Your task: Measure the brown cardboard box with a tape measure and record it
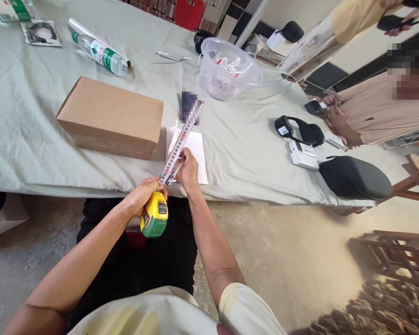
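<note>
My left hand [145, 197] is closed around the top of a yellow and green tape measure [154, 218], where the blade comes out. The pulled-out blade [176, 148] slants up and away over the table. My right hand [187, 170] is closed beside the blade, pinching a slim grey metallic object [174, 173] whose kind I cannot make out. Under the blade and my right hand lies a white sheet of paper [198, 149]. A dark blue, blurred-out item [186, 106] lies by the blade's far end. To the left is a closed cardboard box [113, 114].
A cloth-covered table [237, 153] carries a water bottle [101, 53], a clear plastic basin [226, 70] with wrappers, a headset with a strap [300, 131], a white adapter [303, 157] and a black case [354, 177]. Another person [377, 109] handles a small device at the right.
</note>
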`<control>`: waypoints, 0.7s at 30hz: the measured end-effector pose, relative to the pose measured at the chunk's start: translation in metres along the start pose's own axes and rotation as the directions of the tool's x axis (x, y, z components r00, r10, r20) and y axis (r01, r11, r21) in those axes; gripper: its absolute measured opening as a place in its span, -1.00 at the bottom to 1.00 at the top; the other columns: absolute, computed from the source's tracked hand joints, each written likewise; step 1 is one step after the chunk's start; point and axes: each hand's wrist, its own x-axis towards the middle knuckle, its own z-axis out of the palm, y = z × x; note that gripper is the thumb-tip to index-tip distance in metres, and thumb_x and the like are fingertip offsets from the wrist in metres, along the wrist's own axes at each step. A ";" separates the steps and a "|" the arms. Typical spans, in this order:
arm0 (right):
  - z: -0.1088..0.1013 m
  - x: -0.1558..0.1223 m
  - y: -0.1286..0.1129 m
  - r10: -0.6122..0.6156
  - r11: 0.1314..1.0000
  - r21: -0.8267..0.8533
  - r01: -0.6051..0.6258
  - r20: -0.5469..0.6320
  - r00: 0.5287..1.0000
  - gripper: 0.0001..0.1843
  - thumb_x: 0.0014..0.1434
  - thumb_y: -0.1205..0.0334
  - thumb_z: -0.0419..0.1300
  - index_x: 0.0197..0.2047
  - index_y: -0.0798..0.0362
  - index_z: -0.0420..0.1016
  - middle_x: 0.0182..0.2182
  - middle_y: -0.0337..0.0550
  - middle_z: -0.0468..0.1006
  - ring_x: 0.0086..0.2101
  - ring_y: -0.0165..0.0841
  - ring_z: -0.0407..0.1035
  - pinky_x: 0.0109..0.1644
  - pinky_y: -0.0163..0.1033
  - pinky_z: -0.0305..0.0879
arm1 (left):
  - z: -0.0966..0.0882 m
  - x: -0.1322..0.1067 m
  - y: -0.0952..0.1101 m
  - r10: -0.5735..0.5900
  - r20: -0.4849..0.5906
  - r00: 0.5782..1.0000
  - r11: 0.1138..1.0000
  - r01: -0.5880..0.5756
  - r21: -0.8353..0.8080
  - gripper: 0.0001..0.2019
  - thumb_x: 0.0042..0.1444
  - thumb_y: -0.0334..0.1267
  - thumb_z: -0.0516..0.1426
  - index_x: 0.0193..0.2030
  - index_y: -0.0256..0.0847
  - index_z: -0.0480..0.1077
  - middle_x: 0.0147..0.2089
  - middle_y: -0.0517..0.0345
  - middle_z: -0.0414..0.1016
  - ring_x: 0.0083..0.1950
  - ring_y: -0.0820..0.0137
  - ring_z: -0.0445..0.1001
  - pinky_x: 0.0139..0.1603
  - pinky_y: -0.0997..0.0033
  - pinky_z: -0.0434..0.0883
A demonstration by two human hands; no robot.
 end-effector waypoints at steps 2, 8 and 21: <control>-0.002 0.002 0.001 -0.010 1.000 0.015 0.010 -0.009 1.000 -0.85 0.06 0.15 0.10 -0.27 -0.01 0.33 -0.35 -0.27 0.50 -0.54 -0.47 0.30 -0.47 -0.34 0.25 | -0.001 0.000 -0.001 -0.009 -0.007 1.000 1.000 0.009 0.004 -0.87 -0.07 -0.29 0.08 -0.32 -0.21 0.28 -0.59 0.23 0.42 -0.64 0.46 0.32 -0.63 0.51 0.30; -0.003 0.006 0.005 0.010 0.996 0.094 -0.009 -0.005 1.000 -0.83 0.05 0.17 0.13 -0.25 0.02 0.36 -0.30 -0.22 0.51 -0.39 -0.41 0.40 -0.33 -0.31 0.36 | -0.003 -0.001 -0.002 0.003 -0.056 0.998 1.000 -0.002 0.027 -0.79 -0.09 -0.31 0.07 -0.25 -0.24 0.31 -0.58 0.21 0.44 -0.61 0.46 0.32 -0.62 0.53 0.32; -0.008 0.004 0.007 0.025 0.998 0.064 -0.028 0.052 0.998 -0.80 0.09 0.11 0.11 -0.23 0.00 0.36 -0.30 -0.24 0.53 -0.53 -0.46 0.32 -0.43 -0.30 0.30 | 0.000 0.002 -0.004 -0.004 -0.080 0.997 0.996 0.011 0.091 -0.82 -0.06 -0.34 0.03 -0.26 -0.23 0.32 -0.59 0.21 0.43 -0.63 0.47 0.29 -0.61 0.54 0.31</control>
